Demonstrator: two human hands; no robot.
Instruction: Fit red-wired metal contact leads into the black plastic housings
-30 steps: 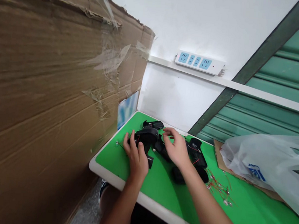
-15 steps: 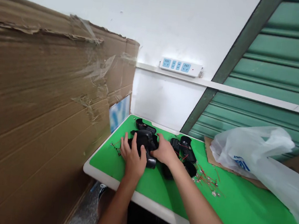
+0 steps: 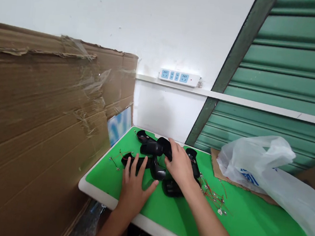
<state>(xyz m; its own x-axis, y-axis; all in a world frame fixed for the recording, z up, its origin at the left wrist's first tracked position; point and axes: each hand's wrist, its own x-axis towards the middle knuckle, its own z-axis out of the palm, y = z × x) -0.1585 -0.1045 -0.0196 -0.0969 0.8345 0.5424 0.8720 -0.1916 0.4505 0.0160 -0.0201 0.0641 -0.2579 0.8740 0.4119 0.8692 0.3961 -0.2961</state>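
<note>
Several black plastic housings [image 3: 154, 148] with thin red wires lie in a heap at the far left end of the green table [image 3: 247, 225]. My left hand [image 3: 133, 185] lies flat with spread fingers on a low black shell [image 3: 130, 159] near the table's left edge. Fingers curled, my right hand [image 3: 180, 165] grips a black housing part [image 3: 165, 147] at the top of the heap. More black pieces [image 3: 194, 161] sit just right of that hand.
A tall taped cardboard box [image 3: 41, 121] stands against the table's left side. Loose small parts with red wires [image 3: 214, 195] lie right of the heap. A white plastic bag [image 3: 266, 174] rests on cardboard at the right. A power strip [image 3: 178, 77] hangs on the wall.
The heap has come apart: my left hand went from gripping the black unit to lying flat on a lower shell, and my right hand moved up onto the top piece. The view shifted right.
</note>
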